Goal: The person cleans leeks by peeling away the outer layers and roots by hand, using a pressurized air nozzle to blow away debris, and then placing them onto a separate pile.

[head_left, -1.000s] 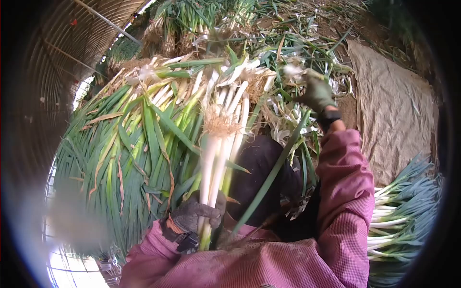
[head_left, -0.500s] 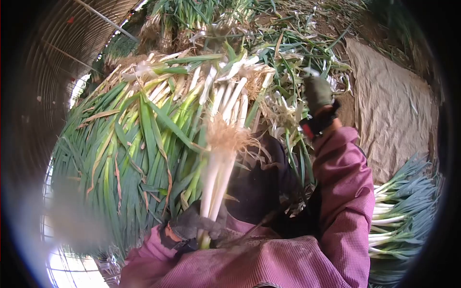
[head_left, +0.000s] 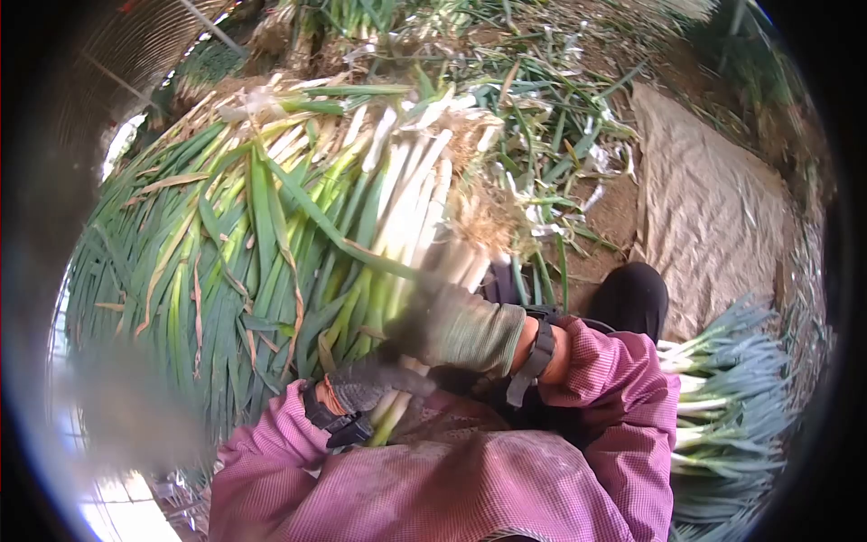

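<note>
Low in front of my body, my left hand (head_left: 379,384), in a dark glove, is closed around the lower stalks of a few green onions (head_left: 462,264). Their roots point up and away from me. My right hand (head_left: 461,332), in a green-grey glove, lies across the same stalks just above the left one. Its fingers wrap over the stalks, blurred, and hide the middle of them. Directly behind is a large heap of unsorted green onions (head_left: 262,244), white ends away from me and leaves hanging toward the left.
At the lower right lies a pile of green onions with clean white stalks (head_left: 691,406). A tan cloth sheet (head_left: 704,208) covers the ground on the right. Peeled leaves and scraps (head_left: 569,135) litter the soil behind. My dark-clothed knee (head_left: 632,298) sticks out beside the sheet.
My right hand has come down from the upper right, where it was raised away, onto the stalks in my left hand. The held green onions now lean more to the right.
</note>
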Demonstrator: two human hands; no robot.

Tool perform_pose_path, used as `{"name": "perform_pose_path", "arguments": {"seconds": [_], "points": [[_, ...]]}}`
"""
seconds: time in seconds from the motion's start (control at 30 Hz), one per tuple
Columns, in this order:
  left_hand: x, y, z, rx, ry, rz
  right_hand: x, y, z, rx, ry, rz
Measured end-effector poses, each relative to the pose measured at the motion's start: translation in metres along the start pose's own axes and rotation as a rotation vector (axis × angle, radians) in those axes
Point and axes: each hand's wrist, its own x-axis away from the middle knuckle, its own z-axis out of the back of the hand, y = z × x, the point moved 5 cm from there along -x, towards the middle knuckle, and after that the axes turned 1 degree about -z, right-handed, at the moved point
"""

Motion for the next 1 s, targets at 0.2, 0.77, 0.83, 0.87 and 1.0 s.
{"name": "perform_pose_path", "arguments": {"seconds": [0.2,0.77,0.83,0.87,1.0], "points": [[-0.036,0.024,0.021,-0.255,-0.127,-0.245,0.127,-0.002,0.086,0.538,0.042,-0.357],[-0.113,0.051,0.152,-1.502,0.335,-0.823,0.695,-0.426,-0.201,-0.683,2.621,-2.308],[-0.12,0.07,0.141,-1.384,0.298,-0.686,0.688,-0.438,-0.157,-0.409,1.51,-2.798],[-0.093,0.083,0.102,-1.325,0.282,-0.721,0.689,-0.437,-0.147,-0.294,0.942,-2.839],[-0.118,0.162,0.197,-1.438,0.577,-0.784,0.677,-0.377,-0.144,-0.266,-0.366,-2.303]]}}
